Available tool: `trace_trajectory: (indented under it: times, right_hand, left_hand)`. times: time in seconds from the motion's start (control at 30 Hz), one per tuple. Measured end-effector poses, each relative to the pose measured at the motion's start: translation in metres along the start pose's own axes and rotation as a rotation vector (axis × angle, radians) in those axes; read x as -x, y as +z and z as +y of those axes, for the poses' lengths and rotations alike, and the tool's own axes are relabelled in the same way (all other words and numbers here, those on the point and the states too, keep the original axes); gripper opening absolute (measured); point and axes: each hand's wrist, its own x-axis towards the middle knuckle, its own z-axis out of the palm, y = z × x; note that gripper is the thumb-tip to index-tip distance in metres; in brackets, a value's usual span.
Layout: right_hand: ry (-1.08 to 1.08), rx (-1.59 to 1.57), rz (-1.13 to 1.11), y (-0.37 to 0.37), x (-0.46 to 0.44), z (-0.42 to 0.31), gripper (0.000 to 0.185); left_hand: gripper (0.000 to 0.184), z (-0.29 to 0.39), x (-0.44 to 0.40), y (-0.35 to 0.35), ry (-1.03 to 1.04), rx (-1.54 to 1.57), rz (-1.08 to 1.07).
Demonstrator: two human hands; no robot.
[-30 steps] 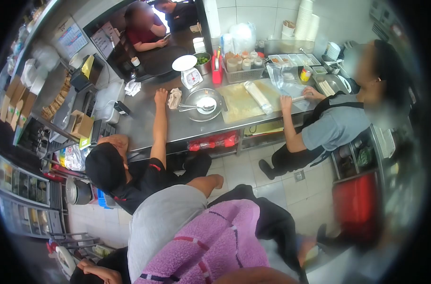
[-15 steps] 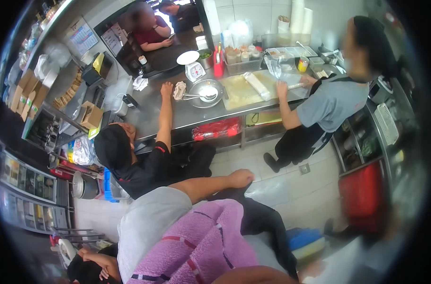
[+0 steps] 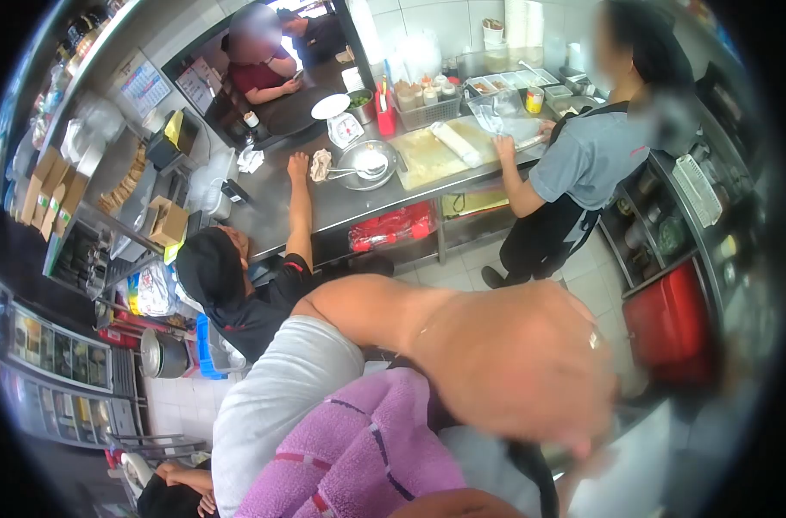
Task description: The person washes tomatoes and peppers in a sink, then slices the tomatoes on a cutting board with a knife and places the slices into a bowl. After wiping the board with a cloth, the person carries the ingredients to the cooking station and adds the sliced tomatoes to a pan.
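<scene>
My left hand (image 3: 522,367) is large and blurred close to the camera, its back towards me and its fingers hidden at the far side; what it holds, if anything, cannot be made out. Just below it, a smeared patch of skin (image 3: 574,485) may be part of my right hand, whose fingers do not show clearly. A purple towel (image 3: 358,449) with dark and red-white stripes lies over my front, beside my grey sleeve (image 3: 281,388). Dark cloth (image 3: 535,475) hangs beneath my left hand.
A co-worker in black (image 3: 220,276) leans on the steel counter (image 3: 341,203). Another in grey (image 3: 583,164) stands by the cutting board (image 3: 419,160). A scale (image 3: 345,129) and a metal bowl (image 3: 358,160) sit there. A red bin (image 3: 669,319) stands right.
My left hand has come up and to the right, much closer to the camera, covering floor and dark cloth seen before. The co-worker in grey appears farther up and left in view.
</scene>
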Motion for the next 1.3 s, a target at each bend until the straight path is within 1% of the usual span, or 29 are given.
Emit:
trace_trajectory:
  times: [0.07, 0.1, 0.13, 0.17, 0.2, 0.3, 0.37, 0.4, 0.43, 0.5, 0.53, 0.57, 0.6, 0.63, 0.67, 0.7, 0.77, 0.83, 0.9, 0.97, 1.0, 1.03, 1.07, 1.13, 1.17, 1.2, 1.23, 1.27, 1.3]
  right_hand:
    - [0.086, -0.089, -0.071, -0.038, 0.004, -0.009, 0.062]
    - [0.094, -0.082, -0.066, -0.033, 0.003, -0.011, 0.062]
    - [0.086, -0.07, -0.014, -0.025, 0.006, -0.014, 0.062]
    - [0.081, -0.054, 0.034, -0.021, 0.006, -0.008, 0.062]
    - [0.107, 0.007, -0.067, -0.049, 0.005, -0.018, 0.062]
    - [0.036, 0.0, -0.021, -0.04, 0.007, -0.009, 0.061]
    - [0.022, -0.023, -0.02, -0.044, 0.008, -0.007, 0.061]
    - [0.025, -0.047, -0.05, -0.048, 0.006, -0.009, 0.061]
    - [0.028, -0.066, -0.081, -0.049, 0.006, -0.009, 0.062]
    - [-0.101, 0.153, -0.028, -0.037, 0.008, -0.015, 0.063]
    - [-0.045, 0.043, -0.045, -0.032, 0.005, -0.013, 0.063]
    - [0.026, -0.058, -0.062, -0.031, 0.003, -0.005, 0.063]
    - [0.103, -0.072, -0.198, -0.047, 0.0, -0.012, 0.063]
    - [0.121, -0.065, -0.201, -0.038, 0.002, -0.002, 0.063]
    - [0.074, -0.043, -0.077, -0.03, 0.006, 0.001, 0.064]
    - [0.012, -0.034, 0.049, -0.023, 0.009, -0.005, 0.064]
    - [-0.023, -0.027, 0.024, -0.038, 0.007, -0.012, 0.064]
    - [0.121, -0.042, -0.057, -0.055, 0.01, -0.017, 0.064]
    - [0.095, -0.087, -0.025, -0.051, 0.012, -0.011, 0.064]
    - [0.018, 0.005, -0.051, -0.043, 0.009, -0.01, 0.064]
    - [0.003, -0.073, 0.045, -0.038, 0.012, -0.007, 0.063]
    - [0.0, -0.087, 0.045, -0.036, 0.011, -0.01, 0.063]
    - [-0.004, -0.049, 0.036, -0.034, 0.009, -0.011, 0.063]
    - [-0.035, -0.019, -0.061, -0.032, 0.009, -0.007, 0.064]
    - [-0.028, -0.036, -0.058, -0.036, 0.006, -0.008, 0.064]
    - [-0.007, -0.015, -0.117, -0.056, 0.009, -0.012, 0.064]
    - [0.013, 0.009, -0.175, -0.067, 0.01, -0.017, 0.065]
    - [0.047, -0.025, -0.185, -0.062, 0.008, -0.016, 0.066]
    - [0.052, -0.026, -0.181, -0.059, 0.009, -0.014, 0.066]
  left_hand:
    - [0.02, 0.024, -0.018, -0.007, -0.014, -0.074, -0.114]
    - [0.022, 0.033, -0.024, -0.008, -0.038, -0.103, -0.174]
    - [0.015, 0.037, -0.025, 0.005, 0.107, -0.3, 0.115]
    - [0.01, 0.048, -0.027, 0.007, 0.119, -0.405, 0.219]
    - [0.006, 0.059, -0.03, 0.01, 0.121, -0.508, 0.326]
    - [0.006, 0.096, -0.035, 0.0, -0.096, -0.46, 0.22]
    - [0.01, 0.09, -0.034, 0.005, -0.205, -0.418, 0.211]
    - [0.013, 0.061, -0.033, 0.012, 0.076, -0.365, 0.247]
    - [0.013, 0.064, -0.033, 0.012, 0.119, -0.336, 0.235]
    - [0.016, 0.069, -0.039, 0.011, 0.202, -0.278, 0.207]
    - [0.016, 0.079, -0.029, 0.026, 0.022, -0.188, 0.287]
    - [0.014, 0.064, -0.034, 0.021, 0.184, -0.33, 0.306]
    - [0.013, 0.048, -0.04, 0.015, 0.348, -0.488, 0.349]
    - [0.012, 0.033, -0.045, 0.01, 0.503, -0.64, 0.415]
    - [0.012, 0.038, -0.045, -0.002, 0.495, -0.63, 0.31]
    - [0.013, 0.053, -0.043, -0.002, 0.323, -0.564, 0.262]
    - [0.014, 0.086, -0.039, -0.003, -0.033, -0.457, 0.194]
    - [0.03, 0.073, -0.041, -0.007, -0.118, -0.513, -0.17]
    - [0.037, 0.046, -0.044, -0.003, -0.158, -0.49, -0.312]
    - [0.042, 0.002, -0.026, 0.018, -0.224, -0.383, -0.3]
    - [0.049, -0.024, -0.004, 0.029, -0.287, -0.318, -0.327]
    - [0.049, -0.051, 0.032, 0.046, -0.346, -0.402, -0.43]
    - [0.042, -0.065, 0.057, 0.056, -0.528, -0.5, -0.73]
    - [0.035, -0.106, 0.163, 0.098, -0.72, -0.492, -0.819]
    - [0.029, -0.13, 0.245, 0.127, -0.823, -0.511, -0.801]
    - [0.02, -0.139, 0.302, 0.137, -0.977, -0.426, -0.834]
    - [0.025, -0.138, 0.338, 0.143, -1.186, -0.372, -1.025]
    - [0.025, -0.135, 0.388, 0.148, -1.298, -0.298, -0.997]
    - [0.025, -0.111, 0.369, 0.132, -1.606, -0.133, -0.978]
